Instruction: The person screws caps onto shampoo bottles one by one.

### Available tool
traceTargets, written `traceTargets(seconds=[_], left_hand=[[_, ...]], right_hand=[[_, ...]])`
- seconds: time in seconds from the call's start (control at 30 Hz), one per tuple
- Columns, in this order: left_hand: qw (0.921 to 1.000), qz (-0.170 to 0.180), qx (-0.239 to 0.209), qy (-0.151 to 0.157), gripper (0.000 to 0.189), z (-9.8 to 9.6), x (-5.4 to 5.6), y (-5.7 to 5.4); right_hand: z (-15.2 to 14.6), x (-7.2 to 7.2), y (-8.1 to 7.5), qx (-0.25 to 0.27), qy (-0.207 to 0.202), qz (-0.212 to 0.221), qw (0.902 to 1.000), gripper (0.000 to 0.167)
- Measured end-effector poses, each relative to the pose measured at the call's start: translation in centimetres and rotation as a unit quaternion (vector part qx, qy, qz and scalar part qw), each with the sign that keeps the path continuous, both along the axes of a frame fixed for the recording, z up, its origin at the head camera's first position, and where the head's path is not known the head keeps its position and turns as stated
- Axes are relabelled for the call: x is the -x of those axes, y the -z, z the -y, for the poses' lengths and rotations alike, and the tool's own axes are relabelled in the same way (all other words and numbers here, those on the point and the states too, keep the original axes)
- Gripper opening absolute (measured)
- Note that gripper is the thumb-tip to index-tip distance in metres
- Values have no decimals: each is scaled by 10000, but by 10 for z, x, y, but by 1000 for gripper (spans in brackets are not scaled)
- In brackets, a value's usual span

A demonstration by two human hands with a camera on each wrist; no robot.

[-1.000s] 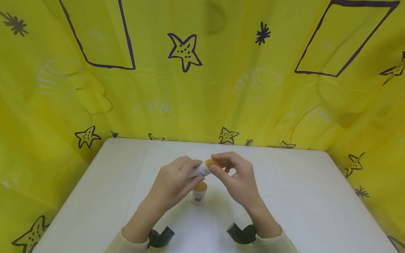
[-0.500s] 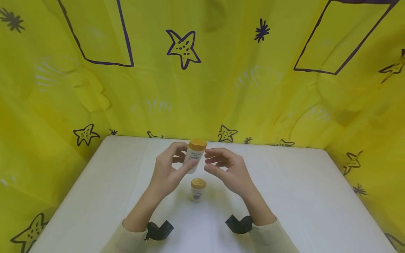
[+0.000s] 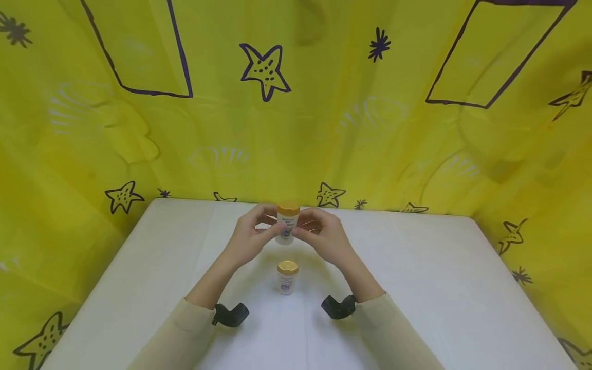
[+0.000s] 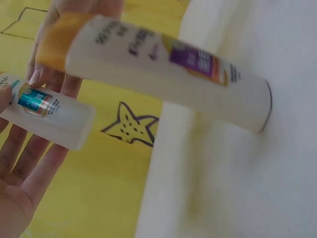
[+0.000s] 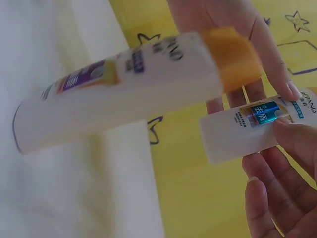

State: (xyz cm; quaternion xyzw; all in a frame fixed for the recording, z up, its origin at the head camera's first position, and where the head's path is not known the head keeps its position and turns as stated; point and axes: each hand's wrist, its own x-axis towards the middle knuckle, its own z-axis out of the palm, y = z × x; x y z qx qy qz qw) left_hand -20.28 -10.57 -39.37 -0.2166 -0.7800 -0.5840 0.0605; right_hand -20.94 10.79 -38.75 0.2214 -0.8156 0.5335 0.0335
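In the head view a white shampoo bottle with an orange-gold cap is raised upright above the table. My left hand holds its left side, thumb across the front. On the other side my right hand grips it too, its thumb on the label. That label is teal in the right wrist view. A second shampoo bottle, similar but with a purple label, stands upright on the table nearer to me. It fills much of both wrist views, in front of the hands.
The table has a white cover. Behind it hangs a yellow curtain with drawn stars and fish. Dark wrist mounts sit at both cuffs.
The raised bottle went from lying nearly sideways to upright, label facing me. My right hand let go of its cap and then took hold of its side. The standing bottle stayed put.
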Motion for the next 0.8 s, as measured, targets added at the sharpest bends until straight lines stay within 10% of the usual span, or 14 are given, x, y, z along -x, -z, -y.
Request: traceTargets(seconds=[0.4, 0.8], left_hand=[[9996, 259, 77, 54, 30, -4, 30, 34], [9971, 718, 228, 96, 29, -7, 36, 52]], right_hand=[[-4, 27, 28, -238, 155, 645, 9975, 23], [-4, 34, 45, -344, 263, 970, 9943, 23]])
